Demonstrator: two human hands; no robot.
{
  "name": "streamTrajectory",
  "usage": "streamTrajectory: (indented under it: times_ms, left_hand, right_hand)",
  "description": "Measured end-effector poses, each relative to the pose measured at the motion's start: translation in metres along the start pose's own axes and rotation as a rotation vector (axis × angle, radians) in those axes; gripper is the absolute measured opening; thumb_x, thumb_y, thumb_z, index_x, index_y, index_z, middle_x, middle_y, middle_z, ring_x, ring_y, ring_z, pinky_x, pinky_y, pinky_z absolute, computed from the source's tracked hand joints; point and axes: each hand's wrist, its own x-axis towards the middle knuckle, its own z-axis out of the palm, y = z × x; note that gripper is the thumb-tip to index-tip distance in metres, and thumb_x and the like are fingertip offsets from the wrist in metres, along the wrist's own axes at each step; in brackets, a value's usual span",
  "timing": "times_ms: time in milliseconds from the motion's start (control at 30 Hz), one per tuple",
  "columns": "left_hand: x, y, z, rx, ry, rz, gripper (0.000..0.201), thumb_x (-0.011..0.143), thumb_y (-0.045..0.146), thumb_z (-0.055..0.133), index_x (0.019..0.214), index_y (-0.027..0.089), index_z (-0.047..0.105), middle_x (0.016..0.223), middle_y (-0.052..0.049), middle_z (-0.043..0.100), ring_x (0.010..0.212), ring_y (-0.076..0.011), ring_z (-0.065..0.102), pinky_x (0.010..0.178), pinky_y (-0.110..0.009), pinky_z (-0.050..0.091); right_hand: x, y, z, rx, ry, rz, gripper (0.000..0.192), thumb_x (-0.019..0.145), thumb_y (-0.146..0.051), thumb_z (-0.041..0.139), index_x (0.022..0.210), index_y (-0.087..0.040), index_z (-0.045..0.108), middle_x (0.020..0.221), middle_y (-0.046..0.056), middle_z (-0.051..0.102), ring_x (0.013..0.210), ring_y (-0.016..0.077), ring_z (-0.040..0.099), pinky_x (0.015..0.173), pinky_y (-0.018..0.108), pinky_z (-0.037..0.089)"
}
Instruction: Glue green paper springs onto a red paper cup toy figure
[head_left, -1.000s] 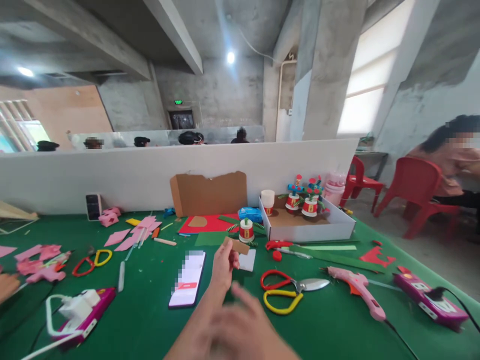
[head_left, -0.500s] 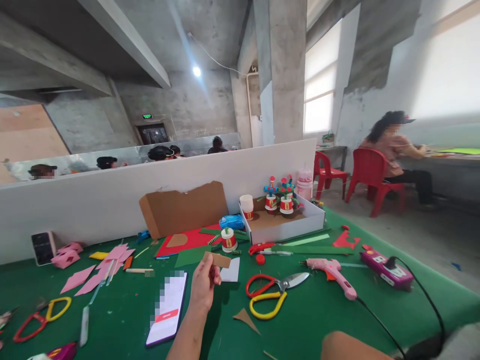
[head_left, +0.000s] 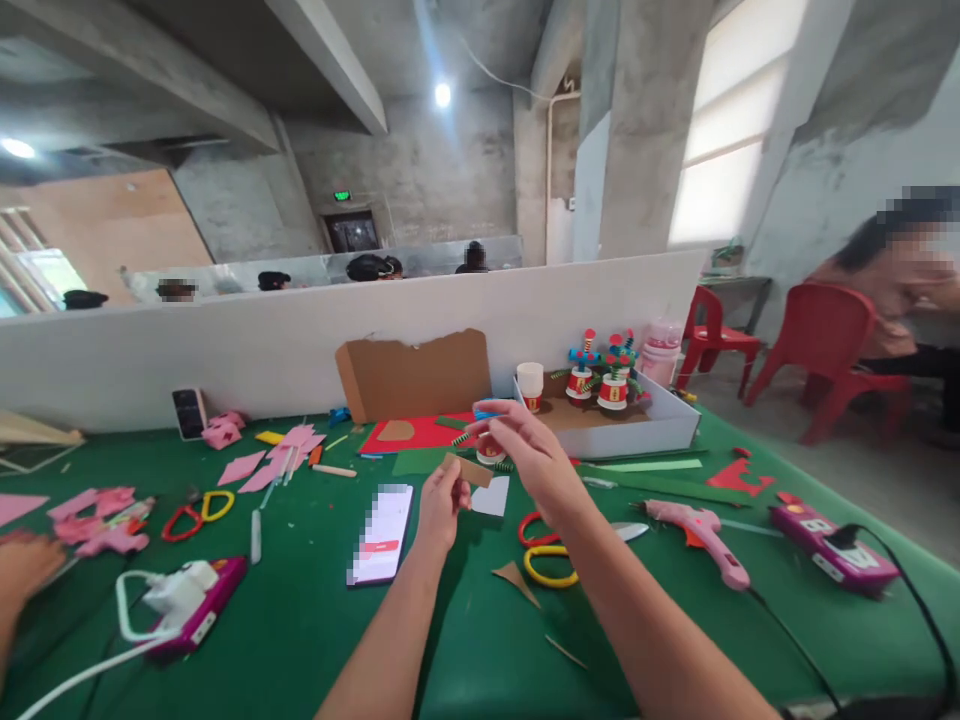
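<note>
My left hand (head_left: 442,500) pinches a small brown cardboard strip (head_left: 474,473) above the green table. Past it, my right hand (head_left: 529,455) reaches forward with its fingers stretched out and nothing seen in them. Those fingers partly cover a red and white paper cup (head_left: 491,455) with striped green coils; whether they touch it I cannot tell. A white paper piece (head_left: 492,497) lies just below the strip. Under my right forearm are scissors (head_left: 551,566) with red and yellow handles, partly hidden. A phone (head_left: 381,535) with a lit screen lies left of my left wrist.
A white box (head_left: 637,436) at the back holds decorated cups. To the right are a pink glue gun (head_left: 701,535) and a purple power strip (head_left: 832,550) with a black cord. Another person's hand (head_left: 30,570) is at the far left, near a second power strip (head_left: 199,610).
My right hand has come up from the lower right to the paper cup. My left hand still holds the cardboard strip. The view has turned left, showing another person's hand.
</note>
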Motion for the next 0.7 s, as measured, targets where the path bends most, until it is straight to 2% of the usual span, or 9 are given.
streamTrajectory:
  times_ms: [67, 133, 200, 267, 333, 400, 600, 700]
  left_hand:
    - [0.002, -0.001, 0.0, -0.155, 0.07, -0.06, 0.056, 0.057, 0.068, 0.07, 0.066, 0.019, 0.046, 0.044, 0.008, 0.046, 0.034, -0.0052, 0.04, 0.038, -0.019, 0.031]
    - [0.003, -0.003, 0.0, -0.265, 0.095, -0.107, 0.055, 0.048, 0.061, 0.079, 0.067, 0.017, 0.05, 0.044, 0.007, 0.051, 0.034, -0.005, 0.041, 0.038, -0.018, 0.031]
    - [0.003, -0.003, 0.0, -0.309, 0.09, -0.121, 0.054, 0.046, 0.056, 0.081, 0.067, 0.017, 0.052, 0.046, 0.005, 0.054, 0.035, -0.0052, 0.043, 0.038, -0.018, 0.031]
    - [0.003, -0.002, 0.001, -0.317, 0.072, -0.116, 0.052, 0.047, 0.055, 0.082, 0.069, 0.016, 0.054, 0.047, 0.004, 0.057, 0.036, -0.0059, 0.044, 0.039, -0.018, 0.032]
    - [0.002, -0.002, 0.001, -0.309, 0.054, -0.106, 0.051, 0.049, 0.054, 0.081, 0.071, 0.016, 0.056, 0.048, 0.004, 0.058, 0.036, -0.0065, 0.045, 0.04, -0.019, 0.032]
    - [0.001, -0.001, 0.002, -0.283, 0.04, -0.093, 0.05, 0.051, 0.054, 0.079, 0.073, 0.015, 0.057, 0.049, 0.003, 0.058, 0.036, -0.0069, 0.046, 0.04, -0.02, 0.032]
    - [-0.001, -0.004, 0.003, -0.215, -0.023, -0.092, 0.047, 0.059, 0.057, 0.075, 0.07, 0.016, 0.055, 0.051, 0.003, 0.058, 0.038, -0.0067, 0.046, 0.042, -0.02, 0.033]
    - [0.0, -0.007, 0.001, -0.203, -0.008, -0.051, 0.045, 0.064, 0.057, 0.072, 0.066, 0.017, 0.051, 0.049, 0.005, 0.055, 0.038, -0.0059, 0.044, 0.042, -0.019, 0.031]
  right_hand:
    - [0.054, 0.032, -0.021, -0.091, 0.101, 0.082, 0.033, 0.085, -0.05, 0.06, 0.082, -0.018, 0.067, 0.083, 0.005, 0.068, 0.079, 0.0179, 0.062, 0.072, 0.032, 0.051]
    - [0.077, 0.067, -0.035, -0.179, 0.202, 0.13, 0.038, 0.078, -0.056, 0.062, 0.073, -0.019, 0.065, 0.073, 0.004, 0.067, 0.07, 0.0176, 0.06, 0.068, 0.031, 0.05]
    - [0.073, 0.093, -0.043, -0.194, 0.209, 0.154, 0.04, 0.073, -0.058, 0.065, 0.082, -0.019, 0.067, 0.077, 0.004, 0.068, 0.067, 0.0173, 0.059, 0.067, 0.032, 0.05]
    - [0.058, 0.107, -0.046, -0.125, 0.117, 0.232, 0.045, 0.071, -0.059, 0.067, 0.092, -0.02, 0.067, 0.081, 0.004, 0.068, 0.068, 0.0171, 0.06, 0.065, 0.032, 0.051]
    - [0.046, 0.111, -0.045, -0.027, 0.005, 0.335, 0.048, 0.072, -0.063, 0.064, 0.096, -0.021, 0.067, 0.081, 0.003, 0.067, 0.067, 0.0164, 0.061, 0.063, 0.03, 0.052]
    - [0.043, 0.111, -0.042, 0.045, -0.068, 0.404, 0.048, 0.073, -0.064, 0.064, 0.091, -0.02, 0.067, 0.076, 0.002, 0.066, 0.064, 0.0148, 0.061, 0.062, 0.029, 0.051]
    - [0.05, 0.113, -0.041, 0.086, -0.035, 0.414, 0.041, 0.061, -0.056, 0.077, 0.072, -0.02, 0.061, 0.06, -0.003, 0.061, 0.052, 0.0104, 0.054, 0.056, 0.025, 0.048]
    - [0.048, 0.113, -0.042, 0.069, -0.11, 0.483, 0.042, 0.059, -0.056, 0.078, 0.068, -0.019, 0.061, 0.058, -0.003, 0.062, 0.05, 0.0102, 0.055, 0.055, 0.025, 0.049]
